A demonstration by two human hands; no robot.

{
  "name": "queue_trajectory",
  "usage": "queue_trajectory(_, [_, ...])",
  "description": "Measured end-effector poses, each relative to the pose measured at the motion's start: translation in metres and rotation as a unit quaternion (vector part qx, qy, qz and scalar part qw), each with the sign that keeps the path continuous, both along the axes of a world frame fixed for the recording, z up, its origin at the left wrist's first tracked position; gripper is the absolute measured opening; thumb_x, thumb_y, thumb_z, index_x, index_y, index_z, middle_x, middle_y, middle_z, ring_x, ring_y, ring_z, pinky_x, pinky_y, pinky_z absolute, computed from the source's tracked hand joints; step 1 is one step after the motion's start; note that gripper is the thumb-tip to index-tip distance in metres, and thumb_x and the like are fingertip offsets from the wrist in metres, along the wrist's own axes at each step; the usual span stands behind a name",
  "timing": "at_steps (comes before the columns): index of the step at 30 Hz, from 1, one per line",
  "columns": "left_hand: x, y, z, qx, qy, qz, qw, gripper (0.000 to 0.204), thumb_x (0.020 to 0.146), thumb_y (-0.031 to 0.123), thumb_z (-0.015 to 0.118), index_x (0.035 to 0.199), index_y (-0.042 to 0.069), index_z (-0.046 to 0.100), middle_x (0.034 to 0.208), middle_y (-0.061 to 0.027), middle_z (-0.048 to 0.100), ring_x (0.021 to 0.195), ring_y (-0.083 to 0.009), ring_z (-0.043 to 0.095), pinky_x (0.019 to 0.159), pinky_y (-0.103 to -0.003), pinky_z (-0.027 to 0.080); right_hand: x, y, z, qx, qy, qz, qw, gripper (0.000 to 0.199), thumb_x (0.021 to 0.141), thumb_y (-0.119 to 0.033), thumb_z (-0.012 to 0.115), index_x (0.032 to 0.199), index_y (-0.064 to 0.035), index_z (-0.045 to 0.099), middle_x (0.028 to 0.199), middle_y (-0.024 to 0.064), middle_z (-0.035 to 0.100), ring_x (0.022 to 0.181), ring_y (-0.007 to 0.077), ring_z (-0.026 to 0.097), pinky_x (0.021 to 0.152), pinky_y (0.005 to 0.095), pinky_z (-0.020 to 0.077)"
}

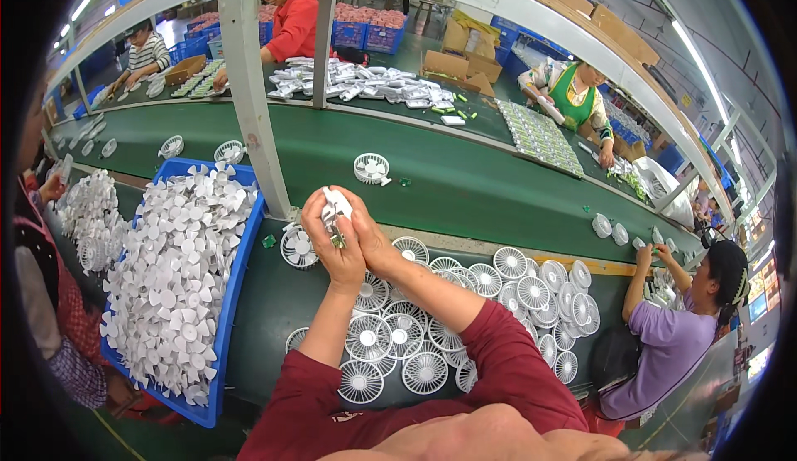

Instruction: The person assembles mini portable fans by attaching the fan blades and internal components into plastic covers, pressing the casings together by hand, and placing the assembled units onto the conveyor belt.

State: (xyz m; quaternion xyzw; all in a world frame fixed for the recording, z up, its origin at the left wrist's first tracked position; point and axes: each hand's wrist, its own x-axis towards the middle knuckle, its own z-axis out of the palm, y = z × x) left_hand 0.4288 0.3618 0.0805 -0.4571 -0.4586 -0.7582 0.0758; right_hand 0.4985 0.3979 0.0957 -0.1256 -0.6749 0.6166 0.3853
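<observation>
Both my hands are raised together over the near edge of the green conveyor belt. My left hand (339, 263) and my right hand (374, 245) are wrapped round a white plastic fan part (335, 203). A bit of green shows at its lower end, and the palms hide most of its shape. Below my forearms, many round white fan grilles (369, 338) lie in loose overlapping piles. One white fan housing (297, 247) sits left of my left wrist. Beyond my fingertips, another fan housing (371, 169) rests on the belt.
A blue crate (228, 328) heaped with white fan blades (178, 278) stands at my left. A white post (249, 87) rises beside it. Co-workers sit across the belt, at left, and at right in a purple shirt (674, 336). White handles (357, 83) lie on the far bench.
</observation>
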Motion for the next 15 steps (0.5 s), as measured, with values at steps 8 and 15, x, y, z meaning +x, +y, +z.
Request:
queue_trajectory(8, [-0.004,0.022,-0.028,-0.17,0.042,-0.122,0.977,0.052,0.094,0.024,0.058,0.136,0.001,0.04,0.141,-0.0213,0.04,0.129,-0.0349,0.04,0.109,-0.043,0.03,0.045,0.076,-0.022,0.105,-0.148,-0.073,0.981,0.059,0.101,-0.045,0.04,0.139,-0.0009,0.04,0.133,0.0138,0.048,0.124,0.0209,0.046,0.106,0.0329,0.0351])
queue_trajectory(15, [-0.02,0.081,-0.018,-0.312,0.241,-0.109,0.912,0.05,0.087,0.013,0.062,0.133,0.001,0.047,0.135,-0.0234,0.047,0.127,-0.0418,0.041,0.106,-0.048,0.036,0.204,0.148,-0.053,0.248,-0.586,-0.457,0.622,0.066,0.077,-0.038,0.076,0.133,-0.0127,0.052,0.141,0.0223,0.041,0.13,0.0392,0.041,0.099,0.0553,0.0412])
